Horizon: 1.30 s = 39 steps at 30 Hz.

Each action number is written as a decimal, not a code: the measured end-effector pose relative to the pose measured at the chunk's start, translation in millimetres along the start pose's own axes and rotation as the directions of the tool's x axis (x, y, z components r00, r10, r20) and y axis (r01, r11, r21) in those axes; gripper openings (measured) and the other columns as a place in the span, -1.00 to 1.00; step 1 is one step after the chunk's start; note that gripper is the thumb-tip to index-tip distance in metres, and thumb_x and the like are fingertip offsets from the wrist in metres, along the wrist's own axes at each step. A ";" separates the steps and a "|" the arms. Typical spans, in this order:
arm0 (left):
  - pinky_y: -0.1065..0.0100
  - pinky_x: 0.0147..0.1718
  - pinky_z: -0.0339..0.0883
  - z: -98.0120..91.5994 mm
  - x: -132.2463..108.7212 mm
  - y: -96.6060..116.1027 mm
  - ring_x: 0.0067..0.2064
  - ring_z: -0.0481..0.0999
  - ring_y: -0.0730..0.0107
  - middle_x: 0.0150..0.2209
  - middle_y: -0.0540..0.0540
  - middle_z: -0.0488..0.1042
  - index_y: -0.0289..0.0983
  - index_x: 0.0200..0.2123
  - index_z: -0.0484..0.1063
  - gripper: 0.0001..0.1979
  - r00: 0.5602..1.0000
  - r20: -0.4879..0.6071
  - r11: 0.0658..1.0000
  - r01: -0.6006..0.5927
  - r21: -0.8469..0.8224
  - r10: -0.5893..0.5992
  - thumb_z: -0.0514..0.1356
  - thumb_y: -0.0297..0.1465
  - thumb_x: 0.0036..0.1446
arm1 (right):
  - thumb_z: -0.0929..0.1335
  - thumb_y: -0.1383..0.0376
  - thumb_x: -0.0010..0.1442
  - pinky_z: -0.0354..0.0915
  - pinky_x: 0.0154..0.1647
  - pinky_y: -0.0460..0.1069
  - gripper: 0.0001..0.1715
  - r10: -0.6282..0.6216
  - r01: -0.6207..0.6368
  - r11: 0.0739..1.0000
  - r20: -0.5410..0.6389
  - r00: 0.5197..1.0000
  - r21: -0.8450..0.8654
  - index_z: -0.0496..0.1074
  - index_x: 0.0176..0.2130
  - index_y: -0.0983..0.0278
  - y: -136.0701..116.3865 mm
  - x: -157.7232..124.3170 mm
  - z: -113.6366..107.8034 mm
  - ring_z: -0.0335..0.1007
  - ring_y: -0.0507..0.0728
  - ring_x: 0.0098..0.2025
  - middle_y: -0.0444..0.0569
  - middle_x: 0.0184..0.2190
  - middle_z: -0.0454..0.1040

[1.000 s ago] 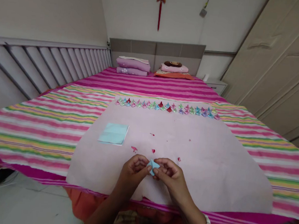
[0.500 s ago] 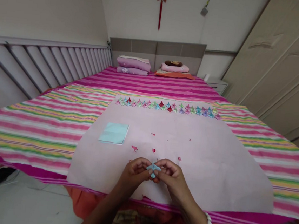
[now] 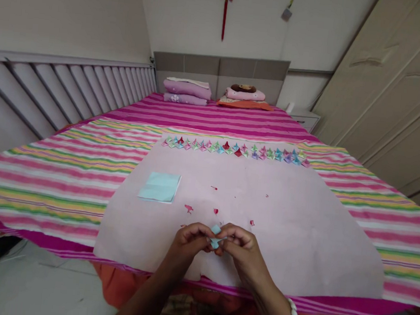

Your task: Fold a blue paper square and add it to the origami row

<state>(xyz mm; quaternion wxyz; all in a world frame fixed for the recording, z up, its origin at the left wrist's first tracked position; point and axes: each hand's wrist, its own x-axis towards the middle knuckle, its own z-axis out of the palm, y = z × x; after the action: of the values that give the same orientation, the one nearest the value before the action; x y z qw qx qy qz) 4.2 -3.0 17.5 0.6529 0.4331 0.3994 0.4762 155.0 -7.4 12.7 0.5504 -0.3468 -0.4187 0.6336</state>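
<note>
A small piece of light blue folded paper (image 3: 216, 230) is pinched between my two hands, above the near part of a large pale sheet (image 3: 299, 230). My left hand (image 3: 193, 238) grips its left side with thumb and fingers, and my right hand (image 3: 239, 241) holds the right side the same way. Parts of the folded paper are covered by my fingertips. To the left lies a stack of light blue square paper (image 3: 160, 187). Small red paper scraps (image 3: 188, 208) are scattered just beyond my hands.
Rows of small folded paper pieces (image 3: 238, 152) in several colours line the sheet's far edge. Beneath is a bed with a striped cover (image 3: 362, 192). Folded bedding (image 3: 187, 91) is stacked at the headboard (image 3: 241, 69). A rail (image 3: 79, 90) runs along the left.
The folded paper has changed shape: a light blue flap now stands up above my fingertips. My fingers have shifted slightly around it, while the stack and scraps stay put.
</note>
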 end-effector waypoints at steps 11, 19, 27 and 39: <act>0.41 -0.44 0.30 7.7 -2.1 8.6 -0.50 0.46 0.44 -0.60 0.02 0.48 -0.31 -0.52 0.40 -0.80 1.000 0.012 1.000 -0.011 0.025 0.010 0.37 -0.37 -0.16 | 0.40 0.39 0.00 0.27 -0.42 -0.08 -0.93 -0.027 0.030 0.999 0.073 0.997 -0.044 0.49 -0.40 0.28 -1.9 -2.2 -1.7 0.37 0.03 -0.49 -0.13 -0.57 0.46; 0.40 -0.40 0.32 5.3 -2.5 0.6 -0.41 0.47 0.41 -0.51 0.02 0.46 -0.27 -0.42 0.34 -0.81 0.993 -0.010 0.983 -0.115 0.145 0.118 0.31 -0.39 -0.08 | 0.49 0.31 -0.09 0.27 -0.47 -0.08 -0.50 0.006 -0.007 1.000 -0.044 0.999 -0.019 0.41 -0.10 0.22 -2.7 -1.8 2.0 0.35 0.01 -0.49 -0.13 -0.40 0.44; 0.34 -0.33 0.33 5.7 -0.9 -0.1 -0.40 0.48 0.37 -0.46 -0.03 0.52 -0.30 -0.25 0.41 -0.65 0.996 -0.065 0.994 -0.051 0.094 0.057 0.36 -0.35 -0.15 | 0.51 0.28 -0.12 0.29 -0.43 -0.07 -0.52 -0.037 0.023 0.994 -0.129 0.991 -0.105 0.42 -0.16 0.26 -4.1 0.5 1.5 0.35 0.02 -0.48 -0.15 -0.49 0.43; 0.34 -0.33 0.34 8.2 -1.8 4.4 -0.40 0.48 0.30 -0.53 -0.05 0.54 -0.28 -0.53 0.56 -0.82 0.993 -0.098 0.986 -0.049 0.158 0.065 0.33 -0.27 -0.14 | 0.52 0.17 -0.13 0.21 -0.50 -0.09 -0.66 0.000 -0.019 0.993 -0.157 0.988 -0.118 0.48 -0.34 0.29 3.3 1.1 1.1 0.28 0.01 -0.54 -0.14 -0.55 0.43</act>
<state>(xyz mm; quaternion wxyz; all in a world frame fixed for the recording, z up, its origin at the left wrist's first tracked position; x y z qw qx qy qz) 10.3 -5.6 24.4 0.5816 0.4689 0.4559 0.4839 152.5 -6.6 10.2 0.5569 -0.4299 -0.4096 0.5808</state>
